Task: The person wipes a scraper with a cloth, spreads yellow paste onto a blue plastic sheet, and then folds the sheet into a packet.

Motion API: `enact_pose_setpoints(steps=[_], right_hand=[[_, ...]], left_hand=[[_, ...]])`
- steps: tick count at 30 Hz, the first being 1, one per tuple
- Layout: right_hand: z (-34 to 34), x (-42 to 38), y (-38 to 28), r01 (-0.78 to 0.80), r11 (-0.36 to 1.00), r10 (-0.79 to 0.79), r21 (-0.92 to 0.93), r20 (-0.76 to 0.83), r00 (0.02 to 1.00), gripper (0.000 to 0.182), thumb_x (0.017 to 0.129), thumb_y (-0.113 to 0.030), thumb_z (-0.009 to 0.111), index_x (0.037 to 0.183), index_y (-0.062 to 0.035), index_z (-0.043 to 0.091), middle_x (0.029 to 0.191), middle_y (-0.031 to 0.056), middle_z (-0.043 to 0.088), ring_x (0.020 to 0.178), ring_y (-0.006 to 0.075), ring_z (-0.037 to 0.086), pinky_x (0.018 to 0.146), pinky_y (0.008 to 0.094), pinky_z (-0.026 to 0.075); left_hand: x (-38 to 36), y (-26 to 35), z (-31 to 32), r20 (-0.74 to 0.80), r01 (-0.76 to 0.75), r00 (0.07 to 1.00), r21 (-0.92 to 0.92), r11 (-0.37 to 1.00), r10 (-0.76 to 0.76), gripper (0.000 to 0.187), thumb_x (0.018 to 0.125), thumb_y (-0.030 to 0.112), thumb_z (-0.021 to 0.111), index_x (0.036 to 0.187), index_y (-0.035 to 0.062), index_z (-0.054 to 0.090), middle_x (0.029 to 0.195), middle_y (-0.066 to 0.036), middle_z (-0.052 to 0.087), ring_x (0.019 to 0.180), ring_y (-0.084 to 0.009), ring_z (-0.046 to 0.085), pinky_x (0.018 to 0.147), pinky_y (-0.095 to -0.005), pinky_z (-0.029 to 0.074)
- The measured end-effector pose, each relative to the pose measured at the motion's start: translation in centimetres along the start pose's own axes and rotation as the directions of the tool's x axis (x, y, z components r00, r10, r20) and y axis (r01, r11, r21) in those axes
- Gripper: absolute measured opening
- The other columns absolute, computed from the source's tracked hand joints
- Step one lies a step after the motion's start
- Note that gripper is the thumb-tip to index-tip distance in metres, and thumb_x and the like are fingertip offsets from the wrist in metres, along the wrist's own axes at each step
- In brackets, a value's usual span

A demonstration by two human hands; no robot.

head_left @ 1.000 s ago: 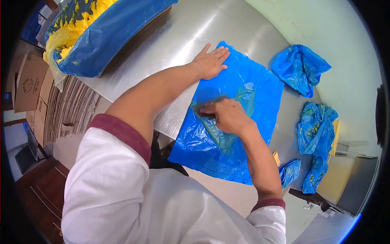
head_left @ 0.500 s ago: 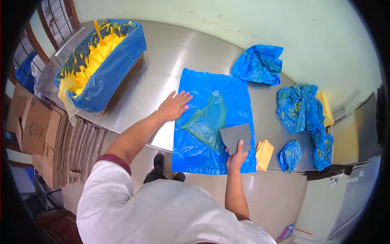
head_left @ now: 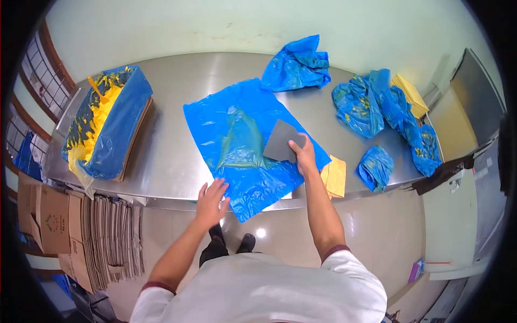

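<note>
A blue plastic sheet (head_left: 259,192) lies at an angle on the steel table, its near corner over the front edge. In its middle shows a greenish, see-through smeared patch (head_left: 239,142). My right hand (head_left: 306,155) grips a flat grey scraper (head_left: 281,141), thumb on its face, over the right part of the sheet. My left hand (head_left: 211,202) is at the sheet's near left edge, fingers spread and holding nothing. A folded orange cloth (head_left: 335,176) lies just right of my right forearm.
At the left stands a blue-lined box (head_left: 125,126) of soft yellow stuff (head_left: 99,121) with an orange spatula (head_left: 98,90). Crumpled blue plastic (head_left: 298,65) lies at the back, more crumpled plastic (head_left: 358,105) at the right, beside folded yellow cloths (head_left: 411,96). Flattened cardboard boxes (head_left: 113,237) stand below left.
The sheet has turned on the table. My left hand has moved from its upper left side to the near left edge. My right hand still holds the scraper. The view has shifted.
</note>
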State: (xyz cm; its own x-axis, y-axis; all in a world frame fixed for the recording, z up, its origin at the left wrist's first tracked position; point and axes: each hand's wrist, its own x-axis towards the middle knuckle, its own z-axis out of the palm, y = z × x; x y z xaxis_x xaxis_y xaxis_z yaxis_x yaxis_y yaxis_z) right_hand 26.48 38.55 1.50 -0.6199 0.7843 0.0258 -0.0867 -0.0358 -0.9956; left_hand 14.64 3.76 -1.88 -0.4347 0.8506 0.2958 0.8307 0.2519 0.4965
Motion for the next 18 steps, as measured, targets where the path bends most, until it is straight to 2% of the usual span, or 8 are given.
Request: enact_pose_setpoints(steps=[2, 4, 5, 8, 11, 14, 16, 18], right_hand=[[2.5, -1.3, -5.1, 0.192, 0.936, -0.151, -0.293, 0.159, 0.976, 0.044, 0.086, -0.006, 0.072, 0.126, -0.0109, 0.056, 0.114, 0.0122, 0.066, 0.105, 0.0287, 0.065, 0.093, 0.0386, 0.050], [6.6, -3.8, -10.7, 0.292, 0.806, -0.063, -0.515, 0.416, 0.907, 0.046, 0.082, -0.003, 0.073, 0.124, -0.0153, 0.057, 0.114, 0.0149, 0.066, 0.102, 0.0339, 0.066, 0.090, 0.0408, 0.051], [8.8, -4.9, -11.7, 0.367, 0.722, 0.006, -0.587, 0.535, 0.845, 0.048, 0.080, -0.001, 0.073, 0.123, -0.0174, 0.058, 0.114, 0.0163, 0.066, 0.100, 0.0364, 0.066, 0.088, 0.0418, 0.051], [13.2, -6.6, -9.5, 0.684, 0.402, 0.006, -0.609, 0.749, 0.663, 0.048, 0.077, -0.001, 0.073, 0.120, -0.0197, 0.060, 0.107, 0.0188, 0.065, 0.093, 0.0399, 0.066, 0.081, 0.0445, 0.052], [16.0, -7.3, -7.1, 0.724, 0.172, 0.092, -0.668, 0.743, 0.663, 0.046, 0.076, -0.005, 0.075, 0.118, -0.0174, 0.062, 0.105, 0.0161, 0.063, 0.097, 0.0365, 0.065, 0.080, 0.0471, 0.049], [17.4, -8.9, -6.4, 0.744, -0.066, -0.009, -0.665, 0.746, 0.666, 0.044, 0.072, -0.014, 0.080, 0.113, -0.0144, 0.064, 0.107, 0.0140, 0.059, 0.103, 0.0339, 0.061, 0.082, 0.0471, 0.046], [18.2, -9.7, -6.1, 0.698, -0.071, 0.009, -0.713, 0.699, 0.715, 0.047, 0.068, -0.019, 0.084, 0.110, -0.0131, 0.064, 0.112, 0.0129, 0.056, 0.107, 0.0327, 0.057, 0.084, 0.0471, 0.044], [18.8, -10.0, -5.6, 0.670, -0.079, 0.017, -0.738, 0.671, 0.741, 0.049, 0.065, -0.022, 0.086, 0.108, -0.0126, 0.065, 0.113, 0.0122, 0.054, 0.108, 0.0320, 0.054, 0.084, 0.0468, 0.042]], left_hand=[[-1.6, 2.1, 1.1, -0.021, 0.045, 0.999, 0.011, 0.999, -0.045, 0.056, 0.091, 0.022, 0.061, 0.143, 0.0085, 0.048, 0.148, -0.014, 0.048, 0.141, -0.0328, 0.039, 0.116, -0.0562, 0.022], [-3.1, 3.4, 1.3, -0.027, 0.074, 0.997, 0.020, 0.997, -0.073, 0.059, 0.089, 0.021, 0.062, 0.145, 0.0104, 0.046, 0.149, -0.012, 0.048, 0.142, -0.0316, 0.037, 0.117, -0.0573, 0.019], [-3.0, 3.5, 1.2, -0.018, 0.067, 0.998, 0.019, 0.998, -0.067, 0.061, 0.088, 0.020, 0.062, 0.145, 0.0112, 0.046, 0.149, -0.011, 0.047, 0.143, -0.0310, 0.036, 0.117, -0.0577, 0.018], [-3.5, 2.6, 1.6, -0.033, 0.014, 0.999, 0.050, 0.999, -0.013, 0.063, 0.084, 0.017, 0.062, 0.145, 0.0108, 0.046, 0.147, -0.009, 0.049, 0.143, -0.0296, 0.036, 0.117, -0.0590, 0.018], [-3.9, 1.1, 1.9, -0.058, -0.093, 0.994, 0.085, 0.992, 0.098, 0.063, 0.081, 0.014, 0.062, 0.142, 0.0096, 0.049, 0.145, -0.007, 0.050, 0.143, -0.0280, 0.037, 0.117, -0.0599, 0.018], [-3.1, 0.3, 1.0, -0.040, -0.140, 0.989, 0.058, 0.989, 0.142, 0.060, 0.078, 0.012, 0.063, 0.137, 0.0095, 0.053, 0.141, -0.006, 0.052, 0.141, -0.0251, 0.039, 0.116, -0.0593, 0.020], [-3.0, 0.0, 0.5, -0.012, -0.119, 0.993, 0.024, 0.993, 0.119, 0.060, 0.078, 0.012, 0.064, 0.136, 0.0095, 0.053, 0.138, -0.006, 0.053, 0.140, -0.0241, 0.040, 0.116, -0.0586, 0.021], [-3.3, -0.4, 1.0, -0.085, -0.127, 0.988, 0.052, 0.991, 0.131, 0.060, 0.077, 0.013, 0.065, 0.136, 0.0096, 0.053, 0.136, -0.006, 0.054, 0.138, -0.0230, 0.041, 0.115, -0.0569, 0.023]])
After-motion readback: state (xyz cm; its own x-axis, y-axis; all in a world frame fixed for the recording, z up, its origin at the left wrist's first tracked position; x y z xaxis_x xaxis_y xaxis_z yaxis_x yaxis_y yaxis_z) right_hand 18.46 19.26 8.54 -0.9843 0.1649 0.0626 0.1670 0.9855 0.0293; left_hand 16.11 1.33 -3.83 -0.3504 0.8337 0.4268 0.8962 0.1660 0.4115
